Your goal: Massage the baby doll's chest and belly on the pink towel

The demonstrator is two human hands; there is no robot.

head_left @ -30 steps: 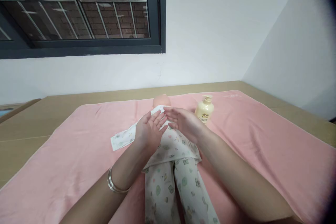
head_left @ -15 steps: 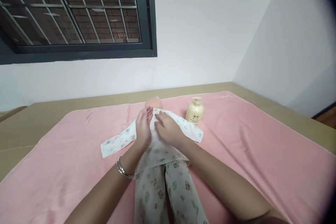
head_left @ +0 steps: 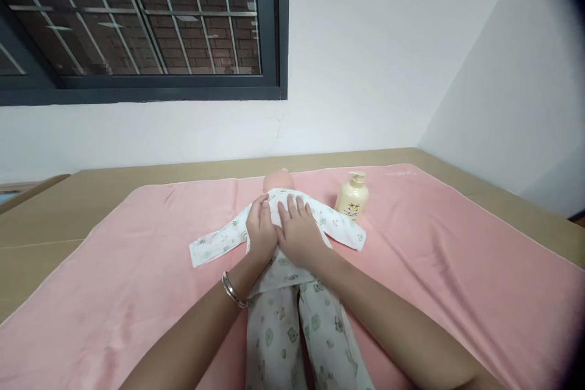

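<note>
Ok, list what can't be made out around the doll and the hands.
- Doll chest, head view: covered by the left hand and right hand lying flat on it.
- Doll's face: only the top of the head shows past the fingers.
- Doll's feet: cut off by the bottom edge.
- Pump bottle label: too small to read.
- Right-hand corners: darkened by the lens rim.

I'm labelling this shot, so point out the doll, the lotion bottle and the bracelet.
doll (head_left: 275, 181), head view, on its bare head.
lotion bottle (head_left: 351, 202), head view, on its cream body.
bracelet (head_left: 231, 290), head view, on the band at the left wrist.
</note>
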